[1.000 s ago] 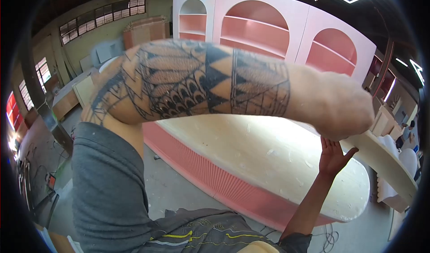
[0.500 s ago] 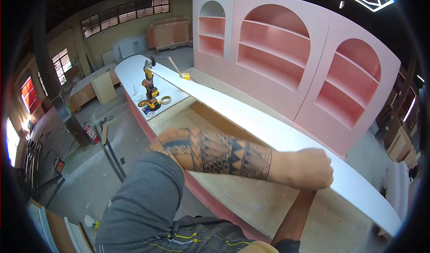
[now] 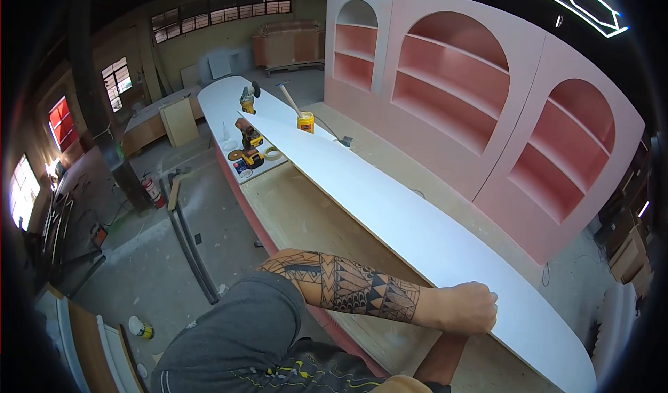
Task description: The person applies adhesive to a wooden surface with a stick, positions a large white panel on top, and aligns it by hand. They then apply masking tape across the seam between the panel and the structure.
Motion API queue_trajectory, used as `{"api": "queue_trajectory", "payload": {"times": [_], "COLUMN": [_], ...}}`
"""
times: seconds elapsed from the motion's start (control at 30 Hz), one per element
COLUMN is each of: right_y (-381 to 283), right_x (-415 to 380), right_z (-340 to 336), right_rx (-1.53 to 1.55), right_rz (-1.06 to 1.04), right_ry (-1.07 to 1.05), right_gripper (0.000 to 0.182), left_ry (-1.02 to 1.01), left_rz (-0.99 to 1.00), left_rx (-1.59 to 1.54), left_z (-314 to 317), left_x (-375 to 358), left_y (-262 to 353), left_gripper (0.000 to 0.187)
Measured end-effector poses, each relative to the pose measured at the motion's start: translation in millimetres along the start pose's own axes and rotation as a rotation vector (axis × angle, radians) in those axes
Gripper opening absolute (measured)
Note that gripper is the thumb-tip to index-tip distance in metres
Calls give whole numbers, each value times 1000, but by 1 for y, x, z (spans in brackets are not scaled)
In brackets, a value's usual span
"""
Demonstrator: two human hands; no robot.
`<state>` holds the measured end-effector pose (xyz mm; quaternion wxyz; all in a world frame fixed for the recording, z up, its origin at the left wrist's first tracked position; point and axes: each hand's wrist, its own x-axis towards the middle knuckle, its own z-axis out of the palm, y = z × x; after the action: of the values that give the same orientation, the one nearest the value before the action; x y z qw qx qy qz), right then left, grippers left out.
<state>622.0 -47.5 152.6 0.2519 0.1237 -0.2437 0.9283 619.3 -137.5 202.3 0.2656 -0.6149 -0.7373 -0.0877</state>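
Note:
My left hand point(image 3: 470, 308), at the end of a tattooed forearm, is closed at the near edge of a long white panel point(image 3: 390, 198) with a curved outer side. Its fingers appear wrapped over that edge. Below it rises my right forearm point(image 3: 443, 359); the right hand is hidden behind the left, so its fingers do not show. The panel lies at a slant over a long counter, whose bare wooden top point(image 3: 299, 209) shows on the near side. Toward the counter's far end, the panel's tip reaches beside a cordless drill point(image 3: 249, 134).
An angle grinder point(image 3: 248, 99), a tape roll point(image 3: 273, 153) and a yellow tub point(image 3: 305, 122) with a stick stand around the counter's far part. A pink arched shelf unit point(image 3: 445, 80) rises beyond. On the floor at left are dark metal bars point(image 3: 186, 243) and a can point(image 3: 140, 327).
The white panel has shifted toward me across the counter, narrowing the bare wood and uncovering more of the yellow tub. Both arms have come nearer with it, and the view has turned slightly left.

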Motion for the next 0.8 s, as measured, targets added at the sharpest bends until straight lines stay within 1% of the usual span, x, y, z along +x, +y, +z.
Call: {"api": "queue_trajectory", "payload": {"times": [0.17,0.23,0.37,0.6,0.67,0.7,0.8], "right_y": [8,2,1,9,1,14,19], "right_x": [-15,-19,-6,8,7,12,10], "right_z": [3,-10,-19,-7,-19,1,4], "right_rx": [24,28,29,64,76,80,87], "right_rz": [-20,-30,-51,-85,-92,-95,-101], "right_ry": [64,96,145,202,219,228,257], "right_gripper": [71,71,72,72,72,72,72], "left_ry": [-21,-81,-12,-35,-40,-34,-38], "left_rz": [25,6,73,30,9,18,1], "left_rx": [-5,-17,-20,-7,-8,-25,-52], "left_z": [6,7,10,17,22,23,30], "left_x": [7,9,10,12,10,8,2], "left_y": [0,5,6,-8,-12,-15,-13], "left_gripper": [15,13,14,14,13,14,14]}}
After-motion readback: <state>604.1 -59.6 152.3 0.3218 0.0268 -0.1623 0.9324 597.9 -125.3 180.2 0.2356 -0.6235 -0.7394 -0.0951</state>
